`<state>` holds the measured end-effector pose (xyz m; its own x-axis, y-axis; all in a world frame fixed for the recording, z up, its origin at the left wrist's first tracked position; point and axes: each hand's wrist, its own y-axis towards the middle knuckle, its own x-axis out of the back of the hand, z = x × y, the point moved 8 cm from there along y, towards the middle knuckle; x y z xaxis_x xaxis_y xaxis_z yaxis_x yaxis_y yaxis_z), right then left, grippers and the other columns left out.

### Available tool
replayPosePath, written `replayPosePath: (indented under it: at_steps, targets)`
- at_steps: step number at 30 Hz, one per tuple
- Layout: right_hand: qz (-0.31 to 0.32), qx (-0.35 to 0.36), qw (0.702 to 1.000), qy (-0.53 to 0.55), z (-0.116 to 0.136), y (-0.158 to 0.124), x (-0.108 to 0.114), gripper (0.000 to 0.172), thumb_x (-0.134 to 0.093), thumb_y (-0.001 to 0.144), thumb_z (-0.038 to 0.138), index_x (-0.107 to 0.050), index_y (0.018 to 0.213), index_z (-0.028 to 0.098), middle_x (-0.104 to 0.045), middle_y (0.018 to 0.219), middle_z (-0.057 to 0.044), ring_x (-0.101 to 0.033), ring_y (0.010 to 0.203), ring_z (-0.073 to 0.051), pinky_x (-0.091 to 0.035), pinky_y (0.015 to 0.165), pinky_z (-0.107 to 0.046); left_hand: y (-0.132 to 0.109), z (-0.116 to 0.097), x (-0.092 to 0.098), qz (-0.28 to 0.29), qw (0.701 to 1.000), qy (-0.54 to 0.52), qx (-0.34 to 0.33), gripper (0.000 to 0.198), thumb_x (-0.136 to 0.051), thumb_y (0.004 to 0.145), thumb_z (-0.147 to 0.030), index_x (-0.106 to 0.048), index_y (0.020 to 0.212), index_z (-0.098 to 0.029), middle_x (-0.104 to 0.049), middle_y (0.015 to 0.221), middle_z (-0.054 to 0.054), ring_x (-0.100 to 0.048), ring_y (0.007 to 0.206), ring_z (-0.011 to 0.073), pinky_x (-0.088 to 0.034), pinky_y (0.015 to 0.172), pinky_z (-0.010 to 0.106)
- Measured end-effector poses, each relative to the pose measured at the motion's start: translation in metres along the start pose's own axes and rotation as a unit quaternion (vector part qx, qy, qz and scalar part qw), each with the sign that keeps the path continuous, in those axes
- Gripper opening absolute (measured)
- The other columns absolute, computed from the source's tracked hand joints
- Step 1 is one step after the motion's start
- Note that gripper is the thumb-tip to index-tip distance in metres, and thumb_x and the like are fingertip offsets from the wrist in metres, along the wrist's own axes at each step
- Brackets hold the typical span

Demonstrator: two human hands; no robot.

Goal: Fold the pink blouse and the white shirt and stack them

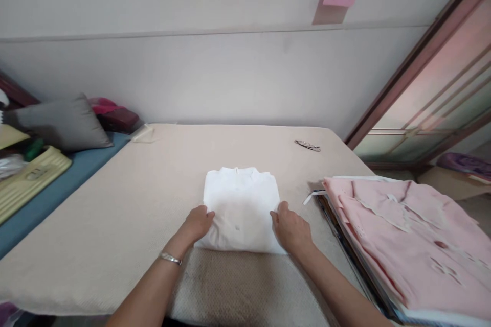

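Note:
A white shirt (pixel 240 209) lies folded into a compact rectangle, collar side away from me, with a small button showing near its front. My left hand (pixel 199 222) is closed at the shirt's left edge, thumb on top of the cloth. At the opposite edge, my right hand (pixel 291 226) pinches the fabric with thumb and curled fingers. Parts of the fingers on both hands are hidden behind the thumbs and cloth. A silver bracelet (pixel 171 258) circles my left wrist.
The shirt rests on a beige-covered surface (pixel 115 225). A stack of garments topped by a pink one (pixel 418 260) lies at the right. Eyeglasses (pixel 307 145) sit farther back. On the left are a grey pillow (pixel 65 125) and a yellow bag (pixel 36 179). A wall (pixel 230 76) stands behind.

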<state>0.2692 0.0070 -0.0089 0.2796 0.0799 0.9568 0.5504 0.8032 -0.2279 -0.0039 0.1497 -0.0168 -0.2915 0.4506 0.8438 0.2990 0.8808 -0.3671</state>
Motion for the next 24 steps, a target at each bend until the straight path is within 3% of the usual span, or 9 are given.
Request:
replayPosePath:
  at_steps: [3, 6, 11, 14, 16, 18, 20, 22, 24]
  targets:
    - [-0.007, 0.001, 1.0, -0.012, 0.001, -0.011, 0.003, 0.032, -0.038, 0.102, 0.043, -0.047, 0.114, 0.015, -0.072, 0.093, -0.017, -0.071, 0.091, -0.032, -0.048, 0.077, -0.039, -0.008, -0.001, 0.0, 0.024, 0.999, 0.005, -0.022, 0.033, -0.047, 0.094, -0.036, -0.065, 0.101, -0.009, -0.07, 0.114, 0.024, -0.066, 0.109, 0.034, -0.047, 0.091, 0.039]
    - [0.015, 0.009, 1.0, 0.002, 0.002, -0.019, -0.003, 0.029, -0.036, 0.102, 0.039, -0.044, 0.117, 0.015, -0.072, 0.095, -0.017, -0.071, 0.091, -0.032, -0.047, 0.075, -0.039, -0.019, -0.001, 0.005, 0.042, 0.997, -0.013, -0.064, 0.024, -0.049, 0.092, -0.029, -0.063, 0.103, -0.013, -0.071, 0.116, 0.019, -0.066, 0.109, 0.0305, -0.048, 0.089, 0.035]
    - [0.073, 0.028, 0.997, 0.01, 0.001, -0.023, -0.016, 0.019, -0.034, 0.101, 0.027, -0.044, 0.114, 0.017, -0.072, 0.094, -0.016, -0.071, 0.092, -0.031, -0.047, 0.072, -0.037, -0.033, 0.014, -0.001, 0.144, 0.988, -0.046, -0.014, 0.014, -0.052, 0.087, -0.028, -0.058, 0.092, -0.016, -0.072, 0.099, 0.014, -0.07, 0.067, 0.0239, -0.048, 0.055, 0.029]
    - [0.088, 0.042, 0.995, -0.017, -0.004, -0.025, -0.01, 0.019, -0.038, 0.101, 0.029, -0.047, 0.111, 0.016, -0.071, 0.094, -0.016, -0.071, 0.092, -0.032, -0.048, 0.072, -0.038, -0.037, 0.013, -0.001, 0.176, 0.984, -0.031, -0.005, 0.016, -0.052, 0.088, -0.032, -0.056, 0.092, -0.017, -0.072, 0.095, 0.013, -0.067, 0.057, 0.0229, -0.047, 0.051, 0.03]
    - [0.048, 0.043, 0.996, -0.061, -0.006, -0.025, 0.004, 0.022, -0.04, 0.102, 0.034, -0.05, 0.11, 0.016, -0.07, 0.091, -0.016, -0.072, 0.088, -0.033, -0.048, 0.071, -0.039, -0.032, 0.011, 0.014, 0.101, 0.995, 0.014, 0.005, 0.02, -0.05, 0.092, -0.035, -0.057, 0.093, -0.017, -0.072, 0.095, 0.015, -0.071, 0.069, 0.0264, -0.05, 0.06, 0.033]
    - [-0.033, 0.052, 0.993, -0.099, -0.002, -0.025, 0.02, 0.028, -0.037, 0.103, 0.038, -0.053, 0.108, 0.015, -0.069, 0.092, -0.018, -0.071, 0.085, -0.032, -0.049, 0.071, -0.04, -0.027, 0.008, 0.037, -0.039, 0.995, 0.082, 0.032, 0.027, -0.045, 0.096, -0.04, -0.058, 0.1, -0.016, -0.072, 0.097, 0.018, -0.071, 0.086, 0.0323, -0.051, 0.071, 0.039]
    - [-0.12, 0.109, 0.982, -0.103, 0.016, -0.026, 0.028, 0.037, -0.037, 0.103, 0.042, -0.055, 0.116, 0.013, -0.068, 0.108, -0.022, -0.069, 0.098, -0.032, -0.049, 0.082, -0.042, -0.024, 0.003, 0.051, -0.147, 0.98, 0.119, 0.062, 0.033, -0.04, 0.099, -0.042, -0.055, 0.109, -0.015, -0.071, 0.101, 0.02, -0.069, 0.096, 0.0362, -0.05, 0.076, 0.043]
    - [-0.158, 0.195, 0.964, -0.082, 0.037, -0.028, 0.019, 0.05, -0.041, 0.102, 0.048, -0.049, 0.136, 0.012, -0.057, 0.136, -0.025, -0.055, 0.127, -0.034, -0.042, 0.101, -0.047, -0.019, -0.004, 0.049, -0.168, 0.978, 0.107, 0.065, 0.031, -0.042, 0.099, -0.041, -0.053, 0.113, -0.016, -0.071, 0.105, 0.018, -0.068, 0.1, 0.0359, -0.05, 0.079, 0.044]
    - [-0.136, 0.247, 0.957, -0.062, 0.05, -0.025, 0.0, 0.065, -0.044, 0.1, 0.053, -0.038, 0.15, 0.013, -0.038, 0.157, -0.022, -0.031, 0.146, -0.034, -0.028, 0.115, -0.052, -0.012, -0.009, 0.042, -0.155, 0.982, 0.091, 0.06, 0.025, -0.047, 0.097, -0.036, -0.052, 0.113, -0.017, -0.07, 0.109, 0.017, -0.067, 0.103, 0.0344, -0.049, 0.081, 0.043]
